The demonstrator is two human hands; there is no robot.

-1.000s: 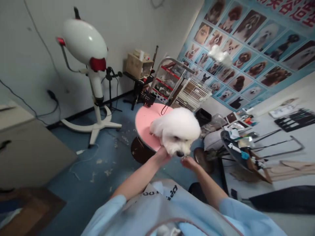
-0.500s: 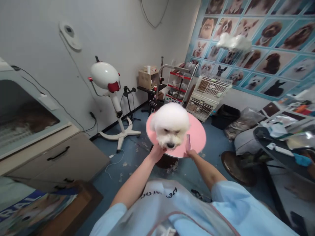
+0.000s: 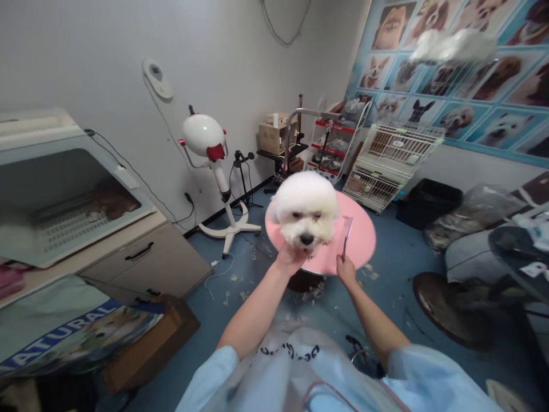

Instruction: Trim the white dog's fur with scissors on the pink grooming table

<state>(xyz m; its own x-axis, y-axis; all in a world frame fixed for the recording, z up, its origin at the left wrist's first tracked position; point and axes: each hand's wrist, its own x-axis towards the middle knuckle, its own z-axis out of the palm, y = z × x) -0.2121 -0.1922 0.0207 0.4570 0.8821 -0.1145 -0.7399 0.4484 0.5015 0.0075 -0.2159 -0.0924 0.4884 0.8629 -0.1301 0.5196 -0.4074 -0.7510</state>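
Observation:
A fluffy white dog (image 3: 305, 197) with a rounded coat is on a round pink grooming table (image 3: 363, 237), its face toward me. My left hand (image 3: 292, 258) is closed under its chin and holds the head; the fingers are partly hidden by fur. To the right of the dog's head, my right hand (image 3: 345, 269) grips the lower end of a slim purple comb (image 3: 347, 232). The comb stands nearly upright over the table, tilted slightly right, apart from the fur.
A white dryer on a wheeled stand (image 3: 203, 135) stands left of the table. Stacked wire cages (image 3: 392, 151) and a black bin (image 3: 430, 203) are behind to the right. At left are a drawer cabinet (image 3: 150, 269) and a cardboard box (image 3: 158, 337). Fur clumps litter the floor.
My view has swung left. The dog's muzzle is raised higher with my left hand under it. My right hand and the comb have moved farther right from the head, and the comb leans more to the right.

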